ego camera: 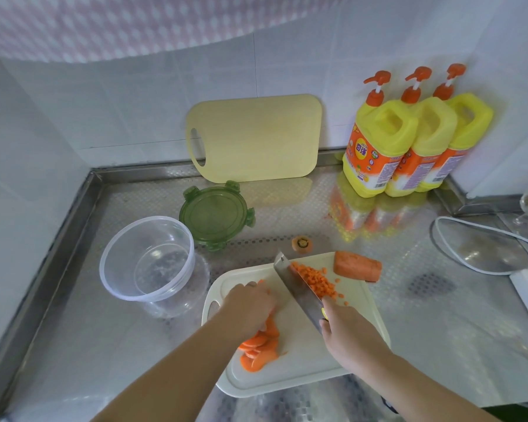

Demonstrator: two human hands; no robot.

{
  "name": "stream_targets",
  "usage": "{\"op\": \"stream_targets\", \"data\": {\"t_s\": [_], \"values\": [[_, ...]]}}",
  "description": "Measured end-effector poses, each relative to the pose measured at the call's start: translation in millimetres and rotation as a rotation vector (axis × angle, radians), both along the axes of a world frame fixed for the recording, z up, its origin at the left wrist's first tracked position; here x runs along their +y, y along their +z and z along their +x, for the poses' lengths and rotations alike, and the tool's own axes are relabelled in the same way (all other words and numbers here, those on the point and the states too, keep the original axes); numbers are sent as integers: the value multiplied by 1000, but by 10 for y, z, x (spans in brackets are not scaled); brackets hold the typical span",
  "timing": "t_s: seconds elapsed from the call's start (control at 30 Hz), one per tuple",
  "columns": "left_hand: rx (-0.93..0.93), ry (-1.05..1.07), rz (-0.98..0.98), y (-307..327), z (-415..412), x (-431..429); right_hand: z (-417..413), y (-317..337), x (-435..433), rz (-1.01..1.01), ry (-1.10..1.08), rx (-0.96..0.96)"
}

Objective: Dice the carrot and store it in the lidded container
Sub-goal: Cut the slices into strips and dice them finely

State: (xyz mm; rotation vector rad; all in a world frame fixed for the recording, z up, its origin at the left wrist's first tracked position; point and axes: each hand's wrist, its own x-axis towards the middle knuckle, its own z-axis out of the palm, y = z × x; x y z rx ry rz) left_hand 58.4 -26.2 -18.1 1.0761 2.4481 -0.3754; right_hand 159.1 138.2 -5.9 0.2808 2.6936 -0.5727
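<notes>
Right hand (346,328) fingers grasp the knife (296,286), its blade left of the diced carrot (317,280). Left hand (250,306) fingers curl onto the carrot slices (261,347), holding them on the cutting board (305,360).

Only two arms of the person are in view. The left hand (250,303) and the right hand (345,327) are bare. The left forearm (177,367) and the right forearm (409,379) are bare too, all the way down to the lower edge of the view, which cuts them off. Both forearms are slim at the wrist and get slowly wider toward that edge.
</notes>
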Motion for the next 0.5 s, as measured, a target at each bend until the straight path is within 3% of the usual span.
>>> {"op": "stream_targets", "data": {"t_s": [0.2,0.37,0.5], "values": [[-36,-74,45,34,-35,63,5,14,11,7,0,-1],[-348,292,401,216,-310,-75,1,24,41,-2,-8,7],[-335,353,391,183,-461,-148,-1,32,39,1,-16,20]]}}
